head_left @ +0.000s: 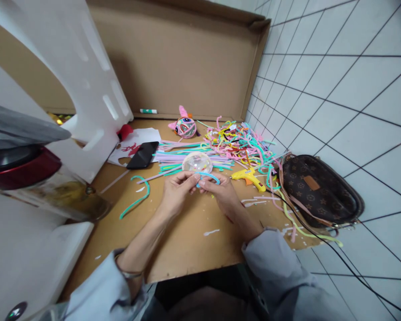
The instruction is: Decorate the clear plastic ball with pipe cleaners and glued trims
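Both hands meet at the middle of the cardboard-covered table. A light blue pipe cleaner (210, 175), bent into a curve, is pinched between the fingertips of my left hand (180, 189) and my right hand (218, 187). Just beyond the fingers sits a clear round plastic piece (197, 162) with small coloured bits showing in it; the hands partly hide its near edge. Straight pipe cleaners (173, 157) in lilac, green and pink lie in a bundle behind it. Right of my right hand rests a yellow glue gun (250, 177).
A tangled heap of pipe cleaners (240, 142) and a pink decorated ball (185, 126) lie at the back. Left are a black phone (143, 155), a bent green pipe cleaner (146, 191) and a clear jug (70, 196). A brown handbag (321, 189) and a cable (337, 256) are at right.
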A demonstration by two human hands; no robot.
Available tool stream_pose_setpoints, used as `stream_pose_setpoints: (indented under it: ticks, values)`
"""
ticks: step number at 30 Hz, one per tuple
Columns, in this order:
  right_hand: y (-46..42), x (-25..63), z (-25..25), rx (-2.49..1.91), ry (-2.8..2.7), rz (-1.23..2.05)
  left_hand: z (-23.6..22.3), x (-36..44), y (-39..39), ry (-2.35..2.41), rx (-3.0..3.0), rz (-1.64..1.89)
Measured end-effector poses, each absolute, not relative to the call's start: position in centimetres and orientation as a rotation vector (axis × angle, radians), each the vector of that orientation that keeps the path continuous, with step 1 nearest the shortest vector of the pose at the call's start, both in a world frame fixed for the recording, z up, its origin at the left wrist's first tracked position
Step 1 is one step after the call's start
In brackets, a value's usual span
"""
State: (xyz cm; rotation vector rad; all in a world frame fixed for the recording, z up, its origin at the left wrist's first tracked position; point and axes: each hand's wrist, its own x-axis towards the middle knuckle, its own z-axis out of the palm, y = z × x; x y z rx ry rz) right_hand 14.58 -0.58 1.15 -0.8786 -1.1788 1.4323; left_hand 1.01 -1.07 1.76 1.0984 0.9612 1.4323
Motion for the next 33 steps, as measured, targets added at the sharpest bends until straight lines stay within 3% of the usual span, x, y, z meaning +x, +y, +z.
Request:
stream_pose_setpoints:
  ticks: [17, 23, 28, 33]
  values:
    - [-1.0, 15.0, 0.9, -0.994, -1.441, 0.662, 1.4, 0.5, -0.4, 1.024, 1.033, 1.650]
    - [-1.7, 14.4, 4.9, -0.929, -1.518, 0.343, 1.1, 0.6, -0.2, 1.048, 1.086, 1.643]
    - [1.3, 11.6, 8.3, -0.900, -1.734, 0.331, 0.5, 1.0, 0.0, 1.070, 1.160, 1.563]
    - [8.0, 8.1, 8.9, -1.178, -2.231, 0.407, -0.5, 1.2, 0.7, 1.148, 1.008, 1.613]
